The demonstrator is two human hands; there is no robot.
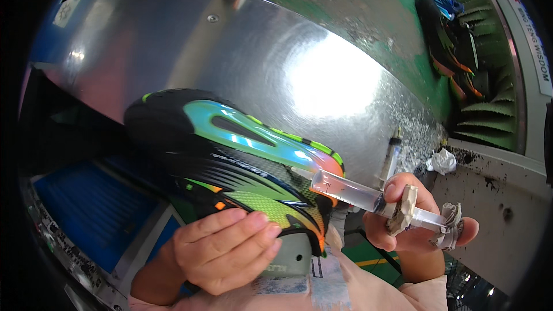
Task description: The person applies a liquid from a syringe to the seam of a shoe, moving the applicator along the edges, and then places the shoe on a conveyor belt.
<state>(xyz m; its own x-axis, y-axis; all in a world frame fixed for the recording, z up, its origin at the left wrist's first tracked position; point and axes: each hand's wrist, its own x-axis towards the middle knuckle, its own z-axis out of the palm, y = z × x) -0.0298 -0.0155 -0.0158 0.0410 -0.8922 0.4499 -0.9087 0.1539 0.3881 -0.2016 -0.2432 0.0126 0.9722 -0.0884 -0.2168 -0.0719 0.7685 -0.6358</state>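
Observation:
My left hand grips a black shoe with green, orange and shiny iridescent parts, its fingers lying over the upper near the grey collar. The shoe is tipped on its side, toe toward the far left, with its heel end toward my right hand. In my right hand is a clear syringe with clear liquid inside. Wrapped tape or cloth covers its flange and plunger end. The fingers are closed around the barrel's rear and the plunger. The syringe tip lies at the shoe's sole edge near the heel; contact cannot be made out for sure.
Under the shoe extends a shiny metal worktop. A second syringe lies at its right, beside a crumpled white tissue. Beyond runs a green belt with several shoes, some by a green strip curtain. A blue panel is at left.

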